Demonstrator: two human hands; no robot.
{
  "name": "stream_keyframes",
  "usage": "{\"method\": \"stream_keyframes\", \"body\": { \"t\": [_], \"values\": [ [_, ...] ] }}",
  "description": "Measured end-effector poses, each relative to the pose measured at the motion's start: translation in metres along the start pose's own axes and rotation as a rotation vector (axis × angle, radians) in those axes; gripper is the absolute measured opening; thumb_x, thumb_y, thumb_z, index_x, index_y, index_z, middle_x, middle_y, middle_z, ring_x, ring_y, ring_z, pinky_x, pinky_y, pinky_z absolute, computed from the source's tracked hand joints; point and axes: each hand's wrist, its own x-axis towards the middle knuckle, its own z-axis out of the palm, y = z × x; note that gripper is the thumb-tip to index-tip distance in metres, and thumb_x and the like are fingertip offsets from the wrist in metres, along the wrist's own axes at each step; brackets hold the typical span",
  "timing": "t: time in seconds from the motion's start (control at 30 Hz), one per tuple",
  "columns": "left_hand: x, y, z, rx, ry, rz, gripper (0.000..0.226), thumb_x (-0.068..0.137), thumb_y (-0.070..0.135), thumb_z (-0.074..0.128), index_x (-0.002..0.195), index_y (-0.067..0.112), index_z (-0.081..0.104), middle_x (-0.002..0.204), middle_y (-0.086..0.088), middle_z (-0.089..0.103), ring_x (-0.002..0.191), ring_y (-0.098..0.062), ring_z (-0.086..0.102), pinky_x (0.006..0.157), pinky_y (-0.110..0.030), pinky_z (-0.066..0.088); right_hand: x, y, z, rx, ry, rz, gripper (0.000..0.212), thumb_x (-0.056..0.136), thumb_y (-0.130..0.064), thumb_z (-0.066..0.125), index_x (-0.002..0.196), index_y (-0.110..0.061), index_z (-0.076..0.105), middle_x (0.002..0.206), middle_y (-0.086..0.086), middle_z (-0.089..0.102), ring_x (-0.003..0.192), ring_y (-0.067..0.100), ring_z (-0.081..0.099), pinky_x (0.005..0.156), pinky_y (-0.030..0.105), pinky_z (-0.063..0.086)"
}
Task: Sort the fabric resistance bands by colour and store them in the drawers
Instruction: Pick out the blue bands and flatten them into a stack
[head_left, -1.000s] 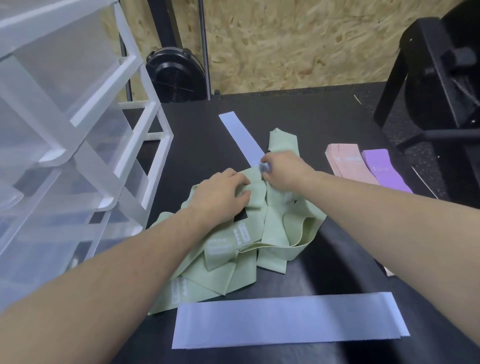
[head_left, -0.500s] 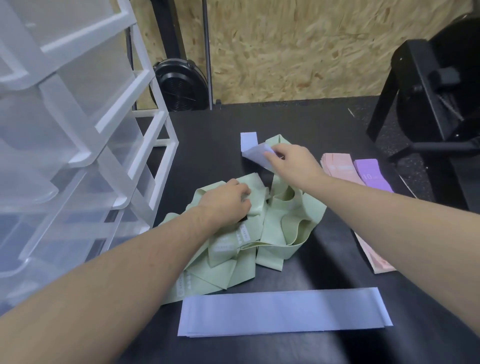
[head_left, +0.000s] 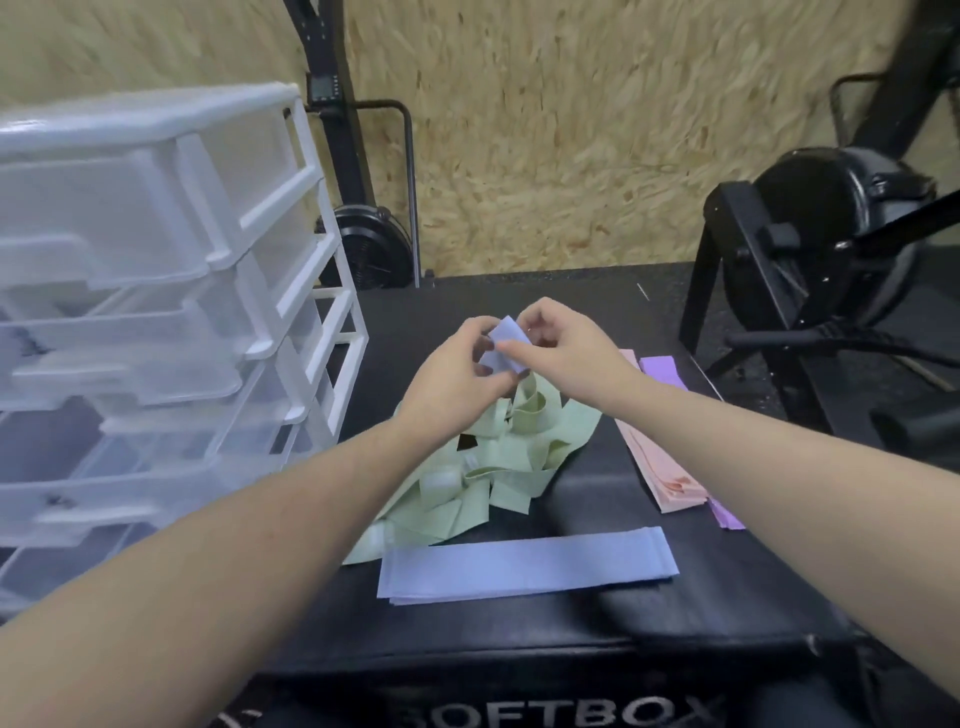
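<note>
Both hands have come up off the green pile (head_left: 483, 457): the left hand (head_left: 457, 371), which was pressing on the green bands, now meets the right hand (head_left: 563, 345) above it, and the loose blue band (head_left: 506, 345) that lay stretched toward the back of the desk (head_left: 571, 291) is now lifted clear and bunched between them. Left grip pinches the band's near edge, right grip pinches its far edge; looks like folding or flattening, though the fingers hide most of it. Green bands stay tangled in the desk's middle, untouched for now. Flat blue stack (head_left: 527, 566) lies at the near edge, just in front of the green pile. Pink stack (head_left: 660, 462) and purple stack (head_left: 665, 369) sit side by side to the right. Drawer unit (head_left: 171, 322) stands on the left, several drawers pulled out. My read: blue is nearly consolidated; this band likely joins the near stack next, then green needs untangling. Nothing visibly stored in the drawers yet.
</note>
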Motion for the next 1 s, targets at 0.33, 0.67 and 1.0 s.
{"method": "stream_keyframes", "body": {
  "t": [0.33, 0.67, 1.0],
  "values": [
    [-0.067, 0.075, -0.023, -0.226, 0.074, 0.009, 0.018, 0.092, 0.007, 0.06, 0.107, 0.016, 0.064, 0.082, 0.004, 0.072, 0.064, -0.004, 0.066, 0.06, -0.019, 0.051, -0.081, -0.068, -0.02, -0.009, -0.023, -0.067, 0.03, 0.102, -0.031, 0.053, 0.101, -0.008, 0.072, 0.09, 0.001, 0.066, 0.075, -0.002, 0.057, 0.068, 0.014, 0.043],
    [-0.132, 0.125, -0.047, -0.513, -0.164, -0.057, 0.01, 0.097, 0.005, 0.056, 0.104, 0.012, 0.057, 0.102, -0.011, 0.076, 0.089, -0.027, 0.075, 0.081, -0.032, 0.06, -0.137, -0.083, -0.035, 0.021, -0.112, -0.007, 0.036, 0.087, -0.025, 0.075, 0.105, -0.015, 0.045, 0.095, -0.012, 0.058, 0.085, -0.007, 0.055, 0.073, 0.017, 0.041],
    [-0.172, 0.116, -0.066, -0.376, -0.295, -0.103, 0.006, 0.1, 0.013, 0.058, 0.097, 0.018, 0.056, 0.12, -0.017, 0.066, 0.102, -0.027, 0.073, 0.094, -0.04, 0.057, -0.181, -0.093, -0.041, 0.006, -0.186, -0.042, 0.039, 0.082, -0.004, 0.069, 0.085, -0.018, 0.033, 0.077, -0.003, 0.038, 0.068, 0.016, 0.03, 0.059, 0.026, 0.027]
  ]
}}
